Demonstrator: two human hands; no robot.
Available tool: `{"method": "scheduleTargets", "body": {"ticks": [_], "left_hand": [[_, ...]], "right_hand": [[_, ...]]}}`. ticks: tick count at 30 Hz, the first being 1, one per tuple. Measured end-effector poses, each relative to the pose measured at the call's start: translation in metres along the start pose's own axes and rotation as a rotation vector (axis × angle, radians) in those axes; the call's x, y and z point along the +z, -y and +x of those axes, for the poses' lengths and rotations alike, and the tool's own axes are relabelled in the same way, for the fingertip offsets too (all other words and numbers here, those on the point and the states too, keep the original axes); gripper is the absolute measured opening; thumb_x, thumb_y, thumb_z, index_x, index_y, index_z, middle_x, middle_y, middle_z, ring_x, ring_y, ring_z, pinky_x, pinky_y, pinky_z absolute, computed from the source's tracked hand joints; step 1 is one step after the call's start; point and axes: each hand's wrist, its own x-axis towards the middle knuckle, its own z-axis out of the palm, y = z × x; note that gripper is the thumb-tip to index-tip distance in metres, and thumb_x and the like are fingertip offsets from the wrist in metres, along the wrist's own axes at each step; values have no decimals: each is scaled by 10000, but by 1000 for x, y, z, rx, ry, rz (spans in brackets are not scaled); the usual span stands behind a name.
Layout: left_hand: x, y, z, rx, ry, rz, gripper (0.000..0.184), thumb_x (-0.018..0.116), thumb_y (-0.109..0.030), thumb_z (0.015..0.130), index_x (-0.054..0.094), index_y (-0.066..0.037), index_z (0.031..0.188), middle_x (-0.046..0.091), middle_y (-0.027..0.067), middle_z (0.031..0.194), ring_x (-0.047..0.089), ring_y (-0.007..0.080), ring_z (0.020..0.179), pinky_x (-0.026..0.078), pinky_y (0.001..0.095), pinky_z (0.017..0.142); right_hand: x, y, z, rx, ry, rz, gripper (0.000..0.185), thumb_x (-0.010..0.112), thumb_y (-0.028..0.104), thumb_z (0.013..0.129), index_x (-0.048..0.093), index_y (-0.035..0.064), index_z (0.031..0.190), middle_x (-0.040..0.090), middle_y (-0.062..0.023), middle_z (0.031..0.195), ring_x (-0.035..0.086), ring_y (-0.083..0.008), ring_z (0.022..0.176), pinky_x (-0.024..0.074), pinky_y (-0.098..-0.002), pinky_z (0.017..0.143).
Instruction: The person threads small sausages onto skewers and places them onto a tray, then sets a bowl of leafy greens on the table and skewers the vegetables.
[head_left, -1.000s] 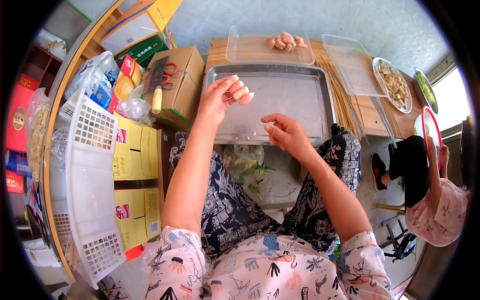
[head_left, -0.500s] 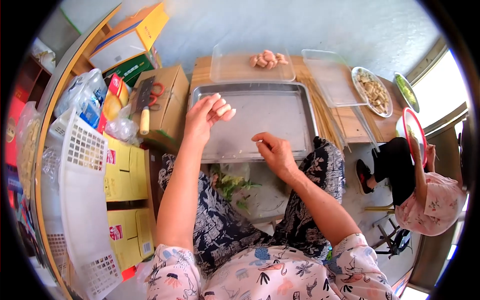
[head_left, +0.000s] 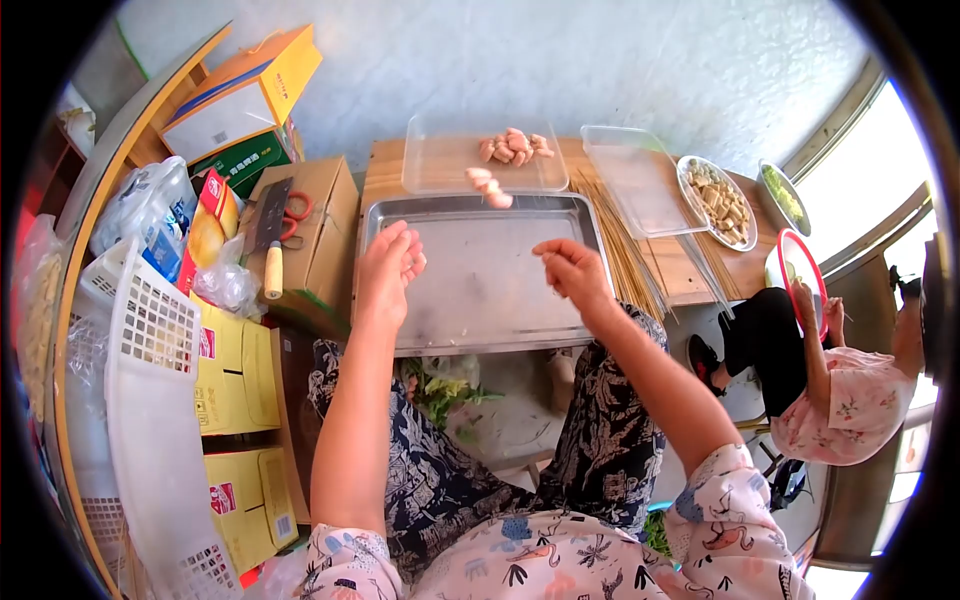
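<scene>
A shallow metal tray (head_left: 470, 300) lies in front of me, partly across my knees. My left hand (head_left: 392, 268) is raised over its left side, fingers loosely bent and apart, with nothing visible in it. Above the tray's right side is my right hand (head_left: 578, 272), its fingers bent together in a pinch; whatever may be between them is too small to make out. A short row of pinkish meat pieces (head_left: 488, 187) appears at the tray's far rim, apart from both hands; I cannot tell whether it rests or is in the air. More meat (head_left: 515, 147) is piled in a clear plastic tray (head_left: 430, 165) behind.
Thin wooden skewers (head_left: 620, 245) lie right of the metal tray, beside another clear tray (head_left: 635, 185) and a plate of pale pieces (head_left: 722, 200). On the left, a cleaver (head_left: 272, 240) and scissors (head_left: 297, 212) lie on a carton. A person (head_left: 840, 390) sits at the right with a red-rimmed bowl.
The row of meat pieces has appeared at the tray's far rim. My left hand has come lower, and my right hand has shifted right and up. The whole view has tilted slightly.
</scene>
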Motion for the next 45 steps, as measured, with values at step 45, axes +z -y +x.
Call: {"method": "scheduleTargets", "body": {"ticks": [45], "left_hand": [[30,11,-3,-27,314,116,296,545,-241,913,561,-43,1132,624,73,1006,608,163,890,476,266,757]], "right_hand": [[-243,-105,-30,134,-491,-453,159,576,129,790,638,4,867,634,-67,706,605,-124,512,463,-243,492]]}}
